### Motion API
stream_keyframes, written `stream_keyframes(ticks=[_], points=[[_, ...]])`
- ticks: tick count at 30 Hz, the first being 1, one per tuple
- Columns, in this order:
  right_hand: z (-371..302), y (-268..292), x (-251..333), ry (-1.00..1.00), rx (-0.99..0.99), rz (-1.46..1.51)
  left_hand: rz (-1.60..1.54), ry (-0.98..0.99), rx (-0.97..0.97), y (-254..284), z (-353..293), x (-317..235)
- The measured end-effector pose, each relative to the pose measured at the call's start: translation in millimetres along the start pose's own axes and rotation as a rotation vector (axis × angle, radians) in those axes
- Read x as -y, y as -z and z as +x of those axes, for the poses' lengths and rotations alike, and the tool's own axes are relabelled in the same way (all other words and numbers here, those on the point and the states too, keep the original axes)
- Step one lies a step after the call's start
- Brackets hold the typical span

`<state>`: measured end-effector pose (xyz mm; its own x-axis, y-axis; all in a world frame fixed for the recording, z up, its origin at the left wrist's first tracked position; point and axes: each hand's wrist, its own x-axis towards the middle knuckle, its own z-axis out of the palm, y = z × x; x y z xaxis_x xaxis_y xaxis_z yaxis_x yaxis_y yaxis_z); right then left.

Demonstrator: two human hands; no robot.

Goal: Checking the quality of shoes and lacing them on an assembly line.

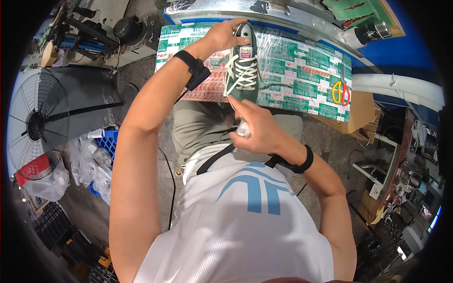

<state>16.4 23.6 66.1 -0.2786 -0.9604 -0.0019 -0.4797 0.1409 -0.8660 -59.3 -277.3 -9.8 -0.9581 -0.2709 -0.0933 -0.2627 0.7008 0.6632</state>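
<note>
A dark green lace-up sneaker (248,89) with criss-crossed off-white laces (245,70) lies on the tape-covered work surface (283,56), toe toward me. My left hand (226,35) grips its heel end, fingers and thumb around the collar beside the tongue (246,51). Near the toe, my right hand (262,127) is closed around a small crumpled whitish wad (243,129), possibly cloth. Its extended index finger comes close to the toe; whether it touches is unclear. Scissors (342,92) with one yellow and one red handle lie at the right end of the surface.
A metal ledge (226,12) runs behind the work surface. A black fan (35,122) stands at the left, above clear plastic bags and a blue crate (109,141). A cardboard box (363,111) sits below the right end, near a white pipe (396,85).
</note>
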Motion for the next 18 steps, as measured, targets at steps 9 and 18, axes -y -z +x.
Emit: stream_keyframes(ticks=[9, 18], points=[[25, -9, -24, 0.027, -0.144, -0.201, 0.009, 0.072, 0.107, -3, -4, -6], [45, 25, -57, -0.043, -0.411, -0.402, -0.228, 0.28, 0.005, -29, 6, -25]])
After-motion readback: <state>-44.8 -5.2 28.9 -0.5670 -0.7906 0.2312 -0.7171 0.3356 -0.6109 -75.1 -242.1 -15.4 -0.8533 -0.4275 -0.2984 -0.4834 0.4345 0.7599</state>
